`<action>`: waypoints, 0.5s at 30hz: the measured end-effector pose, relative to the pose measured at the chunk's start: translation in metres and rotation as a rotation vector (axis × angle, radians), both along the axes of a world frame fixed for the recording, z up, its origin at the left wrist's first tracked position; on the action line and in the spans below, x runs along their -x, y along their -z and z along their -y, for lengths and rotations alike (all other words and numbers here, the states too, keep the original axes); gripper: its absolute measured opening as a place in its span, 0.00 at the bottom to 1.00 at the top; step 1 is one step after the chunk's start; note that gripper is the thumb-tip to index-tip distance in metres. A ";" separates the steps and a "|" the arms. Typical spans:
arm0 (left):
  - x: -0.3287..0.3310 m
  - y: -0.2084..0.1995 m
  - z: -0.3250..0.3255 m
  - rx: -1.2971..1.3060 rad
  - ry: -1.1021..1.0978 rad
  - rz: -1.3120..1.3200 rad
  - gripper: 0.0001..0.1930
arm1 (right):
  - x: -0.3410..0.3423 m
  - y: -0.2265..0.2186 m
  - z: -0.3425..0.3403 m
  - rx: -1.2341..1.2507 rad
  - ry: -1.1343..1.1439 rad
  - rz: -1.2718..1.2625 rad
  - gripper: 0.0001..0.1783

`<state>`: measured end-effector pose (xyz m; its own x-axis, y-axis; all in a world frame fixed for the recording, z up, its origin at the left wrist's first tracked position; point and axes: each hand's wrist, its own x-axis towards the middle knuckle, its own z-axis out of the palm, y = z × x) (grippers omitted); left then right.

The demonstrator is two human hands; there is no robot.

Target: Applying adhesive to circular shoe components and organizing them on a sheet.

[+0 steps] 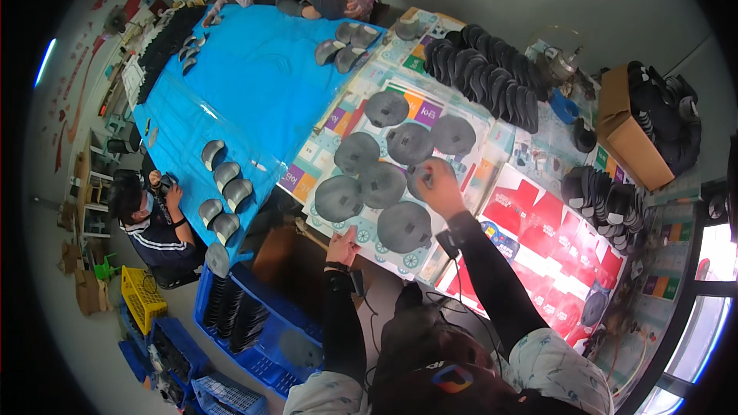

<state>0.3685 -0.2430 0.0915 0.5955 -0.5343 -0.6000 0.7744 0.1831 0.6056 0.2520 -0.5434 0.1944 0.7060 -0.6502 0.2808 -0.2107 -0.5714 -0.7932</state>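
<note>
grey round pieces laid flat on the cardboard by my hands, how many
8 grey round pieces: three in the far row, four in the middle, one partly hidden under the right hand, one nearest.

I have one view only, from a fisheye camera on my head, looking steeply down from well above the table. My forearms enter from the lower edge; edges bend near the rim.

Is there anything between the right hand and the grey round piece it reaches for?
Nothing visible. The right hand is already on the grey round piece, at the right end of the group laid out on the table. The left hand rests at the table's near edge.
</note>
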 end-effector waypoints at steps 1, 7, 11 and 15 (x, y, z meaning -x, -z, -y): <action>0.004 -0.005 -0.002 0.011 -0.008 0.014 0.08 | 0.015 -0.011 0.007 -0.010 0.022 0.026 0.17; 0.059 0.003 -0.046 0.046 -0.211 0.011 0.11 | 0.156 -0.073 0.038 0.123 0.102 -0.037 0.11; 0.072 0.011 -0.041 0.153 -0.273 0.013 0.11 | 0.261 -0.087 0.048 -0.015 0.243 -0.236 0.07; 0.048 0.027 -0.038 0.142 -0.411 0.066 0.11 | 0.320 -0.094 0.036 -0.109 0.392 -0.294 0.06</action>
<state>0.3206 -0.2050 0.0646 0.8104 -0.3188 -0.4915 0.5802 0.5530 0.5980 -0.0684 -0.5791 0.2882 0.4415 -0.8970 0.0224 -0.6163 -0.3213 -0.7190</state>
